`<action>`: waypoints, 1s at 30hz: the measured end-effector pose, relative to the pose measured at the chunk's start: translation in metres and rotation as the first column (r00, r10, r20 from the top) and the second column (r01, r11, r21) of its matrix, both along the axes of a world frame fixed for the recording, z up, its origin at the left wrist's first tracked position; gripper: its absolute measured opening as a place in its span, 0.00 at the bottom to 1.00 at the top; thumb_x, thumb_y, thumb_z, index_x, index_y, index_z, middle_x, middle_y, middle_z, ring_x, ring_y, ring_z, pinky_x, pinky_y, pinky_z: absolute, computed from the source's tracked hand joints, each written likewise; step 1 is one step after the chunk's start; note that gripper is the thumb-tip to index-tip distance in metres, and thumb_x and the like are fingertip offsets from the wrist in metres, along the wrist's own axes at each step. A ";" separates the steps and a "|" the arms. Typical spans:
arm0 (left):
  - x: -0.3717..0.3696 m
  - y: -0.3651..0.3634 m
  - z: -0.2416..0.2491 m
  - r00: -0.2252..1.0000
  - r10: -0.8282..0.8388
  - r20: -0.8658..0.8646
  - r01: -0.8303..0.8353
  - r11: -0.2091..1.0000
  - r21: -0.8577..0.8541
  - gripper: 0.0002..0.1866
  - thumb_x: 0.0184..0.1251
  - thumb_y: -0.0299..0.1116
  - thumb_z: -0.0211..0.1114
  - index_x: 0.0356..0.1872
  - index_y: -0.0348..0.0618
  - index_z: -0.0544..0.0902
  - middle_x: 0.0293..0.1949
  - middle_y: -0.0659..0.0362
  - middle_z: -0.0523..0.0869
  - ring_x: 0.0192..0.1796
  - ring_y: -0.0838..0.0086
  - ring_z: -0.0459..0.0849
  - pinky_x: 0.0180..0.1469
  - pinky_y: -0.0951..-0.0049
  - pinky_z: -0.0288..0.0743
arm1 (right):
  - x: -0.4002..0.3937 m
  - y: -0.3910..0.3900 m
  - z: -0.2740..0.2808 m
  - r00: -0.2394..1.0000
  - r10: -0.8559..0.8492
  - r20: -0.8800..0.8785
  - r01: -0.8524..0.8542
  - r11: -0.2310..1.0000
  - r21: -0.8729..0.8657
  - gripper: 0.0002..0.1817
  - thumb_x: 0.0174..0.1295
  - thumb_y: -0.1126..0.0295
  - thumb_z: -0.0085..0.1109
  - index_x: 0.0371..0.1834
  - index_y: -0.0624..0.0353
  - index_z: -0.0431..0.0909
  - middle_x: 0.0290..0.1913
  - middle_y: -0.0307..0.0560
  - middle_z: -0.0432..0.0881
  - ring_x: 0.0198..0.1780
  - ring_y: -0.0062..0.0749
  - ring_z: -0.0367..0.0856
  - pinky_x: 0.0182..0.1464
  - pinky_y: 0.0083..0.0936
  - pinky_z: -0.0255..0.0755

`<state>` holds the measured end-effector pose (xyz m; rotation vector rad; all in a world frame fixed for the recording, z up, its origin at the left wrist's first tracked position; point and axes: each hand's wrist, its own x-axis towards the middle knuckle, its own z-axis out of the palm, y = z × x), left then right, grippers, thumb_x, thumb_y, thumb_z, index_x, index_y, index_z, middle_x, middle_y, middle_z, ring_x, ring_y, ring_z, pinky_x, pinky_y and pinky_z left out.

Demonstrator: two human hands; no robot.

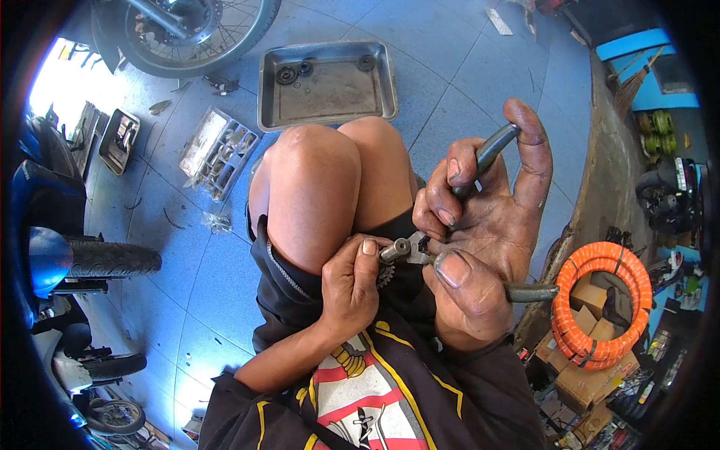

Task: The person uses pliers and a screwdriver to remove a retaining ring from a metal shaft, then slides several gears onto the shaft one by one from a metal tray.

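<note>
Over my lap, my left hand [349, 285] is closed round a metal shaft [395, 250], its hollow-looking round end poking out past the thumb. Just below that end, gear teeth [385, 276] show against the dark shorts. My right hand [484, 225] grips a pair of pliers with dark green handles [493, 154] spread wide apart. The fingers curl round the upper handle while the thumb lies over the lower one, and the index finger reaches its tip. The pliers' metal head [418, 247] is right at the shaft's end, its tips partly hidden by the hand.
A metal tray [328, 124] with several gears lies on the tiled floor beyond my knees. Left of it are a compartment box [218, 154] and a smaller tray [120, 141]. Motorcycle wheels [116, 259] stand at left. An orange hose coil [566, 315] rests on cardboard boxes at right.
</note>
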<state>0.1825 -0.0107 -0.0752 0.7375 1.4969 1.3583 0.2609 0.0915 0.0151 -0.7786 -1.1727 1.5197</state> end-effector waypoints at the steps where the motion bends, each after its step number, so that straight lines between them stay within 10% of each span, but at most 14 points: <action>1: 0.000 0.000 0.000 1.000 -0.001 0.000 0.001 1.000 0.000 0.18 0.81 0.34 0.48 0.40 0.31 0.83 0.28 0.58 0.80 0.32 0.79 0.75 0.37 0.76 0.70 | 0.000 0.000 0.000 1.000 0.002 -0.020 -0.001 1.000 0.027 0.56 0.42 0.63 0.75 0.76 0.56 0.50 0.43 0.39 0.67 0.34 0.21 0.65 0.32 0.17 0.62; 5: -0.001 0.000 0.000 1.000 0.014 0.015 -0.014 1.000 0.024 0.18 0.81 0.35 0.48 0.40 0.31 0.83 0.27 0.60 0.78 0.31 0.81 0.73 0.34 0.77 0.69 | 0.009 -0.006 0.000 0.972 0.029 -0.233 -0.082 0.972 -0.221 0.40 0.44 0.77 0.62 0.68 0.59 0.64 0.38 0.35 0.63 0.31 0.14 0.62 0.34 0.12 0.62; 23: -0.002 -0.003 -0.012 0.999 0.020 -0.048 -0.015 0.995 0.099 0.21 0.80 0.38 0.48 0.38 0.30 0.83 0.29 0.59 0.84 0.31 0.81 0.75 0.36 0.78 0.70 | 0.045 0.004 -0.001 0.945 0.098 -0.313 -0.133 0.987 -0.094 0.48 0.54 0.65 0.68 0.75 0.69 0.51 0.37 0.39 0.68 0.29 0.20 0.66 0.28 0.20 0.63; 26: 0.001 -0.002 -0.013 0.999 0.048 0.004 -0.048 0.987 0.156 0.21 0.80 0.37 0.47 0.36 0.30 0.83 0.32 0.55 0.85 0.34 0.77 0.80 0.40 0.77 0.74 | 0.048 0.003 -0.003 0.962 0.034 -0.270 -0.048 0.998 -0.047 0.46 0.54 0.66 0.67 0.74 0.70 0.54 0.36 0.40 0.70 0.29 0.19 0.67 0.29 0.19 0.63; 28: -0.001 -0.002 -0.013 0.999 0.029 0.035 -0.034 0.987 0.155 0.21 0.80 0.37 0.47 0.36 0.29 0.83 0.33 0.54 0.86 0.36 0.75 0.82 0.43 0.75 0.75 | 0.058 0.003 -0.008 0.989 0.045 0.142 -0.045 0.999 0.003 0.43 0.54 0.66 0.66 0.72 0.72 0.57 0.35 0.41 0.71 0.28 0.18 0.67 0.30 0.17 0.64; 30: -0.003 -0.002 -0.014 0.997 0.016 0.070 -0.027 0.987 0.157 0.21 0.80 0.37 0.48 0.35 0.29 0.83 0.34 0.52 0.86 0.38 0.72 0.84 0.45 0.74 0.76 | 0.061 0.002 -0.015 0.998 0.041 0.052 -0.038 0.998 -0.058 0.30 0.55 0.72 0.67 0.63 0.60 0.72 0.35 0.36 0.73 0.32 0.12 0.67 0.36 0.11 0.62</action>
